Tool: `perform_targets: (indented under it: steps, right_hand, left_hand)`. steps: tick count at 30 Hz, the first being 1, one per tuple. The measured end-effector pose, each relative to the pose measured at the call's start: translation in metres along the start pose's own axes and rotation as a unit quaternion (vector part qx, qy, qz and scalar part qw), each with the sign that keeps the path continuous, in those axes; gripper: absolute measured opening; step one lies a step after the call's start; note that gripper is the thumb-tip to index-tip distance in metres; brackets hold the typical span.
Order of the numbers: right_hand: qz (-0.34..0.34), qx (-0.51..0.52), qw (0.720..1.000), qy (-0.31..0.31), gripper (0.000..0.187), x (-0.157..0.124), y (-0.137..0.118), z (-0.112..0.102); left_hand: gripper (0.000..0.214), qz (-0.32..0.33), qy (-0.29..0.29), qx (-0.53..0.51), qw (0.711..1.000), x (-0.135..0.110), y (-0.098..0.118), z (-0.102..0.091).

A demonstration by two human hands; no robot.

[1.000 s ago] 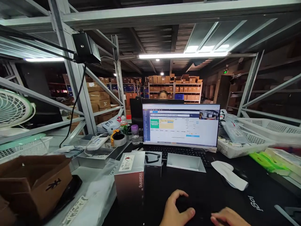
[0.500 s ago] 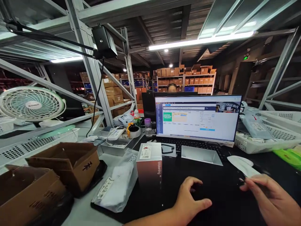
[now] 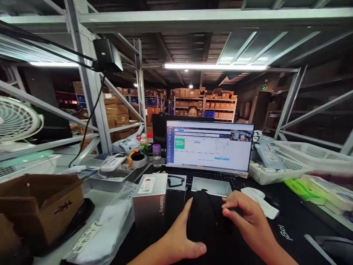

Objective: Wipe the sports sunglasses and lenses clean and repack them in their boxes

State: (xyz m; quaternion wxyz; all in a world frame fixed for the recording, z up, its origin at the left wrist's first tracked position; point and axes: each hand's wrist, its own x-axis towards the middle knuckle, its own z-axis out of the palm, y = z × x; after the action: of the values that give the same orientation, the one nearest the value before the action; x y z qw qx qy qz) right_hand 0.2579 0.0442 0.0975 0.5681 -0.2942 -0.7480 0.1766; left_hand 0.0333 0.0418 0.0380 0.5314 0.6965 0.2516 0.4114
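Both my hands hold a black soft pouch (image 3: 205, 221) upright over the black desk mat (image 3: 300, 224). My left hand (image 3: 183, 241) cups its left side and bottom, fingers wrapped around it. My right hand (image 3: 248, 217) grips its upper right edge with curled fingers. Just left of the pouch stands a silver-and-dark product box (image 3: 150, 202) with a barcode label on top. Behind the pouch lie a small box picturing glasses (image 3: 176, 184), an open grey tray (image 3: 211, 186) and a keyboard (image 3: 201, 174) in front of a lit monitor (image 3: 208, 147).
An open cardboard box (image 3: 41, 206) and white plastic bags (image 3: 104, 228) sit at left. White baskets (image 3: 275, 167) with packets and green packs (image 3: 306, 187) are at right. A white cloth (image 3: 260, 200) lies right of my hands. A fan (image 3: 16, 117), tape roll (image 3: 138, 160) and bottles stand behind.
My hands came together and lifted the black pouch off the mat; half a second ago the left hand rested on it and the right hand was out near the white cloth.
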Motion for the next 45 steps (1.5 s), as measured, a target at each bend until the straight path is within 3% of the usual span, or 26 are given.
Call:
perform_targets:
  steps: [2,5,9,14,19,22,25,29,34,39,42,45]
  right_hand:
    - [0.041,0.003,0.999,0.019,0.024,0.008,0.005,-0.013]
    - [0.104,0.057,0.992,0.032,0.029,0.023,0.019,-0.028]
    - [0.154,0.101,0.982,0.03,0.032,0.035,0.038,-0.037]
    - [0.128,0.122,0.982,0.068,0.03,0.037,0.042,-0.047]
    - [0.14,0.197,0.967,0.083,0.032,0.032,0.03,-0.043]
    - [0.162,0.174,0.969,0.071,0.026,0.031,0.03,-0.042]
    - [0.173,0.138,0.974,0.038,0.024,0.034,0.037,-0.049]
    - [0.202,0.166,0.965,0.005,0.023,0.04,0.047,-0.057]
    - [0.246,0.194,0.95,0.005,0.026,0.044,0.06,-0.048]
    - [0.194,0.174,0.964,0.058,0.023,0.037,0.055,-0.036]
    - [0.099,0.062,0.992,0.057,0.015,0.029,0.043,-0.036]
    - [-0.008,-0.034,0.999,0.01,0.012,0.023,0.032,-0.038]
  left_hand:
    - [0.113,-0.011,0.025,0.118,0.993,0.001,0.003,0.004]
    - [0.115,-0.008,0.016,0.262,0.965,0.008,0.005,0.015]
    - [0.113,0.03,-0.005,0.354,0.935,0.025,0.008,0.024]
    - [0.11,0.042,0.008,0.37,0.928,0.039,0.007,0.023]
    - [0.103,0.001,0.029,0.202,0.979,0.037,-0.022,0.019]
    - [0.105,0.008,0.034,0.134,0.99,0.036,-0.036,0.021]
    - [0.101,0.043,0.02,0.193,0.98,0.038,-0.033,0.023]
    - [0.102,0.063,-0.023,0.324,0.944,0.04,-0.014,0.02]
    - [0.105,0.067,-0.024,0.38,0.922,0.042,-0.012,0.014]
    - [0.095,0.099,0.028,0.301,0.948,0.044,-0.034,0.013]
    - [0.094,0.11,0.067,0.3,0.945,0.044,-0.044,0.013]
    - [0.089,0.108,0.095,0.301,0.943,0.044,-0.045,0.013]
